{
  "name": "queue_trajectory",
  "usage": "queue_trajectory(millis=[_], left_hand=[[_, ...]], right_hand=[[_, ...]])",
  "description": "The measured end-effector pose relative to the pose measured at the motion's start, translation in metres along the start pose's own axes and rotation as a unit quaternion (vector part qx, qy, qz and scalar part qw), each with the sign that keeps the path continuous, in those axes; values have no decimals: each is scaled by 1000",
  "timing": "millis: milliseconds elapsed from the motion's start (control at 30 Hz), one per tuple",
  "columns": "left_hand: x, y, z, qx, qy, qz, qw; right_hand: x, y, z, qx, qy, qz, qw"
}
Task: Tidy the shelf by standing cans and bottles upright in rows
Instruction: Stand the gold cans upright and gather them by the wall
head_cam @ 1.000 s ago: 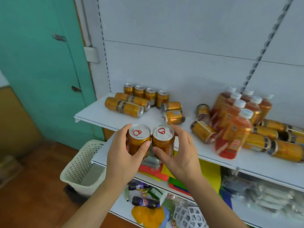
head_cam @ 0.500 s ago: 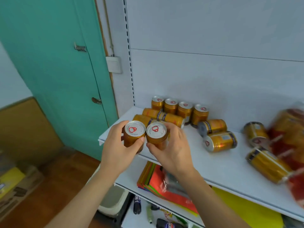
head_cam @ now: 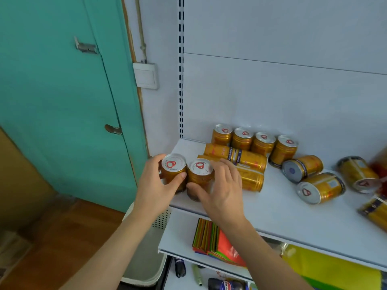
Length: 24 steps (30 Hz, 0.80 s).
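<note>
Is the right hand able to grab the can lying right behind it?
Probably not yet: the right hand is gripping an upright can. The lying can sits unblocked beside it.

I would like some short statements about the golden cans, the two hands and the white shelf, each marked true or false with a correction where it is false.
1. Each hand grips one upright golden can. True: left hand holds the left golden can, right hand the right golden can.
2. Four golden cans stand in a back row by the wall. True.
3. All cans on the white metal shelf stand upright. False: several lie on their sides, such as the lying can.
4. The held cans are far apart. False: they are side by side.
</note>
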State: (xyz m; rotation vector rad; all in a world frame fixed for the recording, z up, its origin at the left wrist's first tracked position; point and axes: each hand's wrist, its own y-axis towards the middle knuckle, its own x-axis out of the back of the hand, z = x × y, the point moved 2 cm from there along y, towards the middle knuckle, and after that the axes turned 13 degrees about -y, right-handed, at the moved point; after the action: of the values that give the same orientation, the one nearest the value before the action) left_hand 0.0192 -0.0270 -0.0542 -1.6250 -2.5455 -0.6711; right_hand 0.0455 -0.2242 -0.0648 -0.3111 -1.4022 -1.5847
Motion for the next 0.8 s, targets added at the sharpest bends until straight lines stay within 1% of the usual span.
queue_trajectory(millis=[100,267,400,600,667,733,800], left_hand=[[3,17,11,-28,6,50,998],[4,30,25,-49,10,117,992],[1,42,29,-52,4,151,987],[3,41,29,-45,30,179,982],[6,37,21,-76,59,166,981],[8,32,6,-135,111,140,975],[5,26,-10,-200,143,129,961]], right_hand=[[-5,-2,9,4,-42,-30,999],[-8,-10,17,-13,-128,-50,990],[-7,-11,22,-28,-177,-28,983],[2,-14,21,-38,-231,41,971],[6,-16,20,-42,-245,55,967],[11,-20,20,-50,-250,61,965],[18,-27,18,-57,-259,67,962]])
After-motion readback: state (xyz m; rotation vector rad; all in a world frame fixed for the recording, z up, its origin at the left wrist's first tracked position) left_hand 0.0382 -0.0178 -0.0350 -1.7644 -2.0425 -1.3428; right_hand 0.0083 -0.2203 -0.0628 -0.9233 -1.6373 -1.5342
